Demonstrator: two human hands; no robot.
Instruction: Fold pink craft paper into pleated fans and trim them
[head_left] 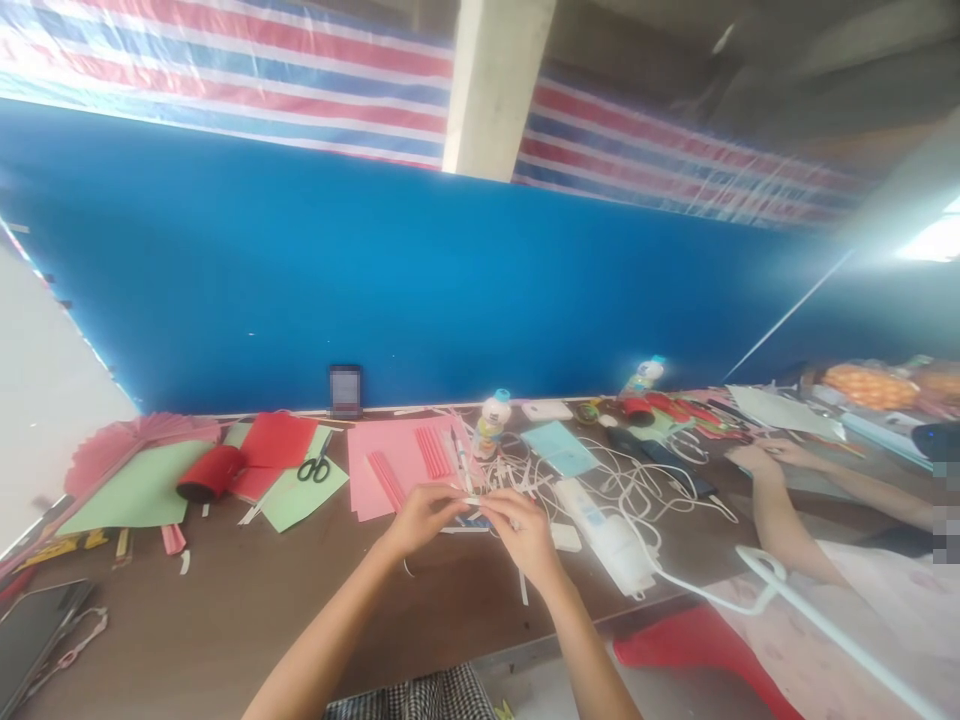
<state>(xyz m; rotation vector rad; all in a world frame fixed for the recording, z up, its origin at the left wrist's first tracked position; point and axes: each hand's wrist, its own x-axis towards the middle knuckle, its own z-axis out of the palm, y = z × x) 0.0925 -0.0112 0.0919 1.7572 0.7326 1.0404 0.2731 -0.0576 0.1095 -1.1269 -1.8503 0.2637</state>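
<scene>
As two bare forearms rise from the bottom edge of the frame, their hands meet just below the middle, above a brown table. Between the fingertips sits a small pale piece, too blurred to identify further. It lies at the tips of the left hand, just to the right of that hand's palm, and at the tips of the right hand, just to the left of its palm. Each hand pinches the piece between thumb and fingers, the left at one end and the right at the other, so that the hands are near each other with the piece bridging them. Beyond the left hand, left of centre, pink paper lies flat, bearing folded pink strips. Further left, black-handled scissors rest on light green paper, with a red roll nearby. Behind the hands, slightly right of centre, stands a bottle with a blue cap. Right of the right hand, a white power strip lies slantwise among tangled white cables. At the right side of the frame, another person's hands are over the table. A blue panel spans the middle of the frame behind everything.
</scene>
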